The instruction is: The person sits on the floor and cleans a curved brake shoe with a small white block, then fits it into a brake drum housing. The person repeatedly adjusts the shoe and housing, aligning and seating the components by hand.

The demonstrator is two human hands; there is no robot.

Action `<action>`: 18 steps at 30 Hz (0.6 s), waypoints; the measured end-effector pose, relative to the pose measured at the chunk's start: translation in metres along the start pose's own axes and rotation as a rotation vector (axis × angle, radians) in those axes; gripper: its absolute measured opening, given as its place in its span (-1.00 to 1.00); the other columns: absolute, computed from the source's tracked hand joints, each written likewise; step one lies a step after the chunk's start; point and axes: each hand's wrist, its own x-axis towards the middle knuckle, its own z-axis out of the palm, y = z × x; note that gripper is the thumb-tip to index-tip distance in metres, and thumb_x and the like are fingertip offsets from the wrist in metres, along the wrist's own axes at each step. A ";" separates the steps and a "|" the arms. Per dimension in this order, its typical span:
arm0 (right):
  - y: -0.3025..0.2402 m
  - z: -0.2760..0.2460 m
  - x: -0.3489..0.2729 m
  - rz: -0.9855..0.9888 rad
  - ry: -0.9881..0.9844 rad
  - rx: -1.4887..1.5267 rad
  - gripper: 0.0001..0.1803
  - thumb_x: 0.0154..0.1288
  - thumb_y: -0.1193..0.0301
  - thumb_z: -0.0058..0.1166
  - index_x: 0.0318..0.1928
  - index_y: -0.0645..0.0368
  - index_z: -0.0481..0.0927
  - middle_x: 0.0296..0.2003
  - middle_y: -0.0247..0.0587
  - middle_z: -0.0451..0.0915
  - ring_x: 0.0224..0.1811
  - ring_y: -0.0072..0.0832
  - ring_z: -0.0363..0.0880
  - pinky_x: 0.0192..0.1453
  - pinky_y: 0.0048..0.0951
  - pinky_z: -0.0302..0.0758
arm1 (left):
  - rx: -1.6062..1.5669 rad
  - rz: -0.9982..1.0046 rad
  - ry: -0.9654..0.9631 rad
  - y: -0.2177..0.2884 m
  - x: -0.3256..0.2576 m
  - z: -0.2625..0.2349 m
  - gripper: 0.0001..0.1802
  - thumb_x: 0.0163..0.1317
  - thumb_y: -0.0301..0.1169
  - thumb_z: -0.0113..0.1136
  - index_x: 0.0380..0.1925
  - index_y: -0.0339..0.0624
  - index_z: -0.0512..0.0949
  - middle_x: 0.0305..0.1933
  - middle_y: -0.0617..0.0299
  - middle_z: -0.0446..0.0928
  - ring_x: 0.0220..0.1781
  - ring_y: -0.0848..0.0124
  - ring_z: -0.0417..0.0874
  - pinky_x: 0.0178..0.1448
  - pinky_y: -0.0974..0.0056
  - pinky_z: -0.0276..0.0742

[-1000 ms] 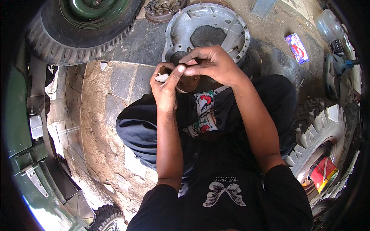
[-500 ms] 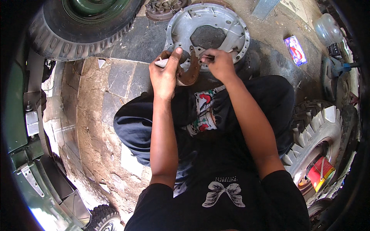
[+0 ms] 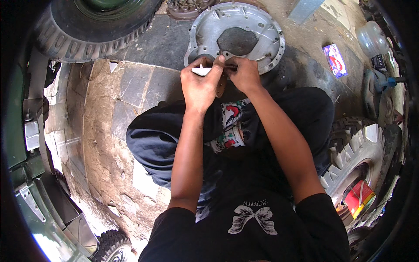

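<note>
On the cracked stone-slab floor (image 3: 104,131), outdoors between tyres: round grey cast-metal housing plate (image 3: 257,26), near rim at both hands. Left hand (image 3: 201,85) fingers (image 3: 217,65) pinch a small white piece (image 3: 201,70). Right hand (image 3: 245,75) fingers curled on the rim; contents indiscernible. Large black tyre (image 3: 74,37) upper left.
</note>
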 end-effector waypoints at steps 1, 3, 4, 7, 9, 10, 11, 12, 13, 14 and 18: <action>0.000 0.000 -0.002 0.011 -0.014 0.017 -0.79 0.13 0.48 0.34 -0.18 0.19 0.80 -0.23 0.02 0.78 -0.14 -0.02 0.77 0.05 -0.16 0.66 | -0.016 -0.021 0.008 0.005 -0.001 0.002 -0.58 0.35 -0.32 0.41 -0.63 -0.30 0.53 -0.66 0.35 0.48 -0.64 0.61 0.41 -0.57 0.35 0.29; -0.003 -0.002 -0.006 0.015 -0.012 -0.001 -0.79 0.13 0.48 0.35 -0.18 0.19 0.79 -0.24 0.04 0.77 -0.14 0.01 0.76 0.06 -0.13 0.65 | -0.017 -0.021 0.014 0.007 -0.001 0.003 -0.58 0.36 -0.32 0.39 -0.63 -0.30 0.52 -0.69 0.35 0.47 -0.66 0.60 0.40 -0.60 0.34 0.27; -0.004 -0.003 -0.006 0.016 -0.012 -0.010 -0.79 0.12 0.48 0.35 -0.18 0.19 0.79 -0.24 0.06 0.76 -0.13 0.02 0.75 0.06 -0.11 0.64 | -0.002 0.001 0.011 0.006 0.000 0.003 -0.58 0.36 -0.33 0.39 -0.64 -0.29 0.52 -0.70 0.35 0.46 -0.68 0.60 0.40 -0.62 0.34 0.26; 0.001 0.002 0.001 -0.019 0.043 0.047 -0.78 0.10 0.47 0.37 -0.19 0.18 0.79 -0.26 0.09 0.75 -0.14 0.06 0.74 0.05 -0.09 0.64 | 0.001 -0.008 -0.014 0.010 -0.001 0.006 -0.58 0.37 -0.34 0.37 -0.64 -0.29 0.51 -0.72 0.34 0.45 -0.71 0.60 0.40 -0.65 0.34 0.24; 0.004 0.003 -0.002 -0.067 0.038 -0.027 -0.78 0.13 0.48 0.35 -0.16 0.20 0.78 -0.27 0.09 0.76 -0.17 0.02 0.77 0.02 -0.13 0.66 | -0.009 -0.026 -0.027 0.011 -0.001 0.007 -0.58 0.37 -0.34 0.37 -0.65 -0.28 0.51 -0.73 0.33 0.45 -0.72 0.59 0.41 -0.66 0.33 0.23; 0.004 0.003 -0.004 -0.093 0.034 -0.063 -0.77 0.14 0.48 0.34 -0.15 0.21 0.78 -0.27 0.09 0.76 -0.18 0.00 0.78 0.01 -0.15 0.67 | -0.014 -0.029 -0.028 0.011 -0.001 0.007 -0.58 0.37 -0.34 0.37 -0.65 -0.28 0.51 -0.73 0.33 0.45 -0.72 0.59 0.41 -0.66 0.33 0.23; 0.004 0.003 -0.004 -0.067 0.025 -0.047 -0.78 0.13 0.49 0.34 -0.17 0.21 0.78 -0.27 0.10 0.76 -0.17 0.03 0.76 0.02 -0.12 0.66 | -0.019 -0.031 -0.029 0.010 -0.001 0.006 -0.58 0.37 -0.34 0.37 -0.65 -0.28 0.52 -0.73 0.33 0.45 -0.73 0.59 0.41 -0.66 0.33 0.23; 0.003 0.001 -0.006 -0.038 0.016 -0.033 -0.78 0.11 0.49 0.34 -0.18 0.21 0.78 -0.27 0.10 0.75 -0.16 0.06 0.75 0.03 -0.09 0.64 | -0.013 -0.018 -0.039 0.010 -0.001 0.006 -0.59 0.36 -0.34 0.37 -0.64 -0.29 0.52 -0.73 0.33 0.46 -0.73 0.59 0.41 -0.66 0.33 0.23; 0.002 -0.001 -0.007 -0.010 0.007 -0.018 -0.78 0.09 0.50 0.34 -0.20 0.21 0.77 -0.27 0.11 0.75 -0.14 0.08 0.73 0.04 -0.06 0.63 | -0.007 -0.006 -0.049 0.009 -0.001 0.007 -0.59 0.36 -0.34 0.37 -0.64 -0.29 0.52 -0.73 0.33 0.46 -0.73 0.58 0.41 -0.66 0.33 0.23; 0.000 0.000 -0.005 -0.027 0.021 -0.024 -0.78 0.08 0.50 0.34 -0.20 0.21 0.77 -0.27 0.10 0.75 -0.15 0.08 0.73 0.03 -0.06 0.63 | -0.001 0.007 -0.058 0.009 -0.001 0.007 -0.59 0.36 -0.34 0.37 -0.64 -0.29 0.53 -0.73 0.33 0.46 -0.73 0.58 0.41 -0.66 0.33 0.23; 0.002 0.002 -0.003 -0.065 0.006 -0.078 -0.78 0.07 0.50 0.33 -0.20 0.20 0.77 -0.27 0.09 0.75 -0.16 0.07 0.73 0.01 -0.06 0.64 | 0.053 0.004 -0.033 0.010 -0.001 0.010 -0.60 0.36 -0.35 0.37 -0.63 -0.30 0.53 -0.72 0.31 0.47 -0.73 0.58 0.42 -0.66 0.33 0.24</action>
